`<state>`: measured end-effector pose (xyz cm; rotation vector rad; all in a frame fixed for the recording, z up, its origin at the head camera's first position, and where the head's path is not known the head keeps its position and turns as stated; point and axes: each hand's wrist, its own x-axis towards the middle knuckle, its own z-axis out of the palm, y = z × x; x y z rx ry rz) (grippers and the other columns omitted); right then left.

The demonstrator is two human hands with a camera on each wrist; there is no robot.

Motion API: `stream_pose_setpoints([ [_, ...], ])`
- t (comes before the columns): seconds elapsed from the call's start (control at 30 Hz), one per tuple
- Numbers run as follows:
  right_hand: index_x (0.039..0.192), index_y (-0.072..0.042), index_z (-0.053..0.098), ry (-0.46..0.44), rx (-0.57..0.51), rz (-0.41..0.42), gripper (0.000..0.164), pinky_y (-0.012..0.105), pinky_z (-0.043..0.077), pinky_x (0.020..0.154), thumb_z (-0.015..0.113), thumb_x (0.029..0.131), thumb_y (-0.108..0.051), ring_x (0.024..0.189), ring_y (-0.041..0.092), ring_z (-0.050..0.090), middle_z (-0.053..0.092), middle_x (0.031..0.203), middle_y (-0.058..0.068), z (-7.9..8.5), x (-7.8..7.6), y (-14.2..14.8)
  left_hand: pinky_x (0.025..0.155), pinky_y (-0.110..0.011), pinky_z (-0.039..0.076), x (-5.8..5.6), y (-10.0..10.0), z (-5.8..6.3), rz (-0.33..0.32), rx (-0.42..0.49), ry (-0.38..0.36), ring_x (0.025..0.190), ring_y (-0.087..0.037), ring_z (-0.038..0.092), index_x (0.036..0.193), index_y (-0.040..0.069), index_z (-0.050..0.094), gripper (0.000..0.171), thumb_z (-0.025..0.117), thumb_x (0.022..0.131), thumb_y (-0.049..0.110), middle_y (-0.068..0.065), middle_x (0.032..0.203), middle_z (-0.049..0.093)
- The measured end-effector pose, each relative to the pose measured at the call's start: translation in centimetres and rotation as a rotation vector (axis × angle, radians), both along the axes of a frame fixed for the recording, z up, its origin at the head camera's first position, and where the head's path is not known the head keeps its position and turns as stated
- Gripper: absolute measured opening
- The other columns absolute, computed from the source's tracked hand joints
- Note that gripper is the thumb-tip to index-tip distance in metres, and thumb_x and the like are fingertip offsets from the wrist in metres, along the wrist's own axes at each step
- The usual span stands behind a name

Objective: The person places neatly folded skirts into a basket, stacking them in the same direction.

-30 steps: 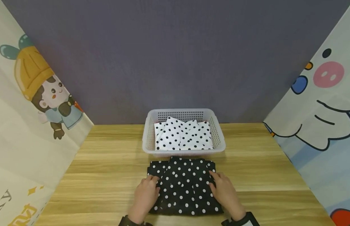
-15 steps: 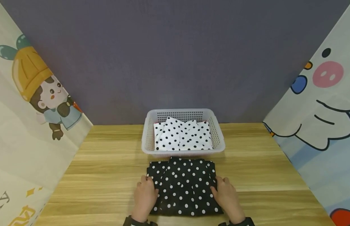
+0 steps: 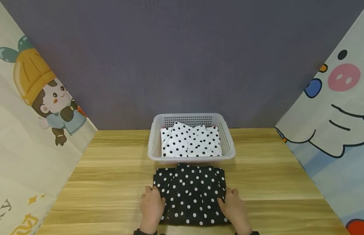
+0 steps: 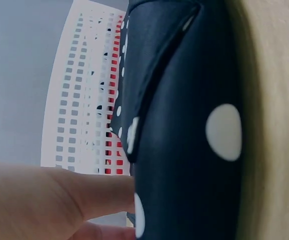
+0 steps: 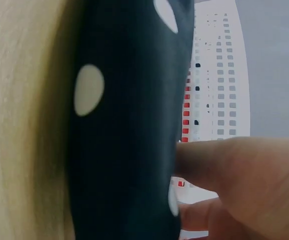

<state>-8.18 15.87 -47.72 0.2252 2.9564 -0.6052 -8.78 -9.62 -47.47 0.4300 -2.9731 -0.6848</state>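
A folded black garment with white polka dots lies on the table in front of the basket, its layers stacked flat. My left hand grips its left side, thumb on top and fingers down along the edge. At the opposite side my right hand holds it the same way. In the left wrist view, thumb and finger meet the dark cloth at its upper face. The right wrist view has the thick folded edge close to the camera, with the thumb against it. Fingers under the edge are hidden.
Right behind the garment stands a white perforated plastic basket. Inside lies a folded white cloth with black dots, and red shows through the basket holes in both wrist views. A grey wall rises behind the wooden table.
Both hands have drawn slightly nearer the body along the garment's sides, and their fingers have moved from its top surface to its outer edges. The garment and basket stay in place.
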Motion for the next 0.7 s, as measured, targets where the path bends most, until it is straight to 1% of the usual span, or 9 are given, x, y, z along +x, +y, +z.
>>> stream_pose_setpoints([
  [0.17,0.115,0.016,0.048,-0.004,-0.017,-0.021,0.054,0.049,0.050,0.062,0.067,0.079,-0.020,0.073,0.035,0.058,0.048,0.100,0.031,-0.02,0.08,-0.30,0.045,-0.039,0.042,0.01,0.31,-0.06,0.028,0.004,0.016,0.057,-0.026,0.049,0.092,-0.011,0.062,0.036,0.076,0.064,0.007,-0.020,0.083,0.050],
  [0.3,0.116,0.015,0.048,-0.006,-0.040,-0.034,0.053,0.051,0.050,0.066,0.067,0.079,-0.018,0.080,0.040,0.059,0.050,0.102,0.032,-0.05,0.05,-0.41,0.043,-0.038,0.041,0.04,0.49,-0.07,0.031,0.009,0.037,0.053,-0.024,0.051,0.092,-0.011,0.062,0.033,0.074,0.065,0.003,-0.019,0.078,0.051],
  [0.4,0.117,0.014,0.048,-0.009,-0.062,-0.038,0.052,0.050,0.050,0.068,0.066,0.080,-0.017,0.084,0.041,0.060,0.052,0.103,0.032,-0.05,-0.06,-0.46,0.041,-0.036,0.041,-0.04,0.52,-0.06,0.030,0.023,0.041,0.050,-0.023,0.051,0.091,-0.012,0.062,0.030,0.072,0.065,0.000,-0.018,0.076,0.051],
  [0.57,0.116,0.014,0.048,-0.013,-0.112,-0.030,0.048,0.047,0.051,0.067,0.064,0.080,-0.014,0.085,0.038,0.060,0.055,0.100,0.029,-0.15,-0.33,-0.39,0.041,-0.033,0.042,-0.32,0.45,-0.05,0.027,0.050,0.021,0.050,-0.022,0.051,0.091,-0.012,0.063,0.028,0.068,0.065,-0.004,-0.018,0.073,0.052],
  [0.7,0.113,0.014,0.048,0.009,-0.152,-0.006,0.043,0.047,0.050,0.068,0.061,0.080,-0.011,0.086,0.039,0.061,0.057,0.097,0.028,-0.55,-0.48,-0.15,0.045,-0.038,0.044,-0.40,0.38,-0.07,0.016,0.060,0.038,0.055,-0.026,0.054,0.087,-0.011,0.063,0.024,0.067,0.064,-0.007,-0.018,0.071,0.054],
])
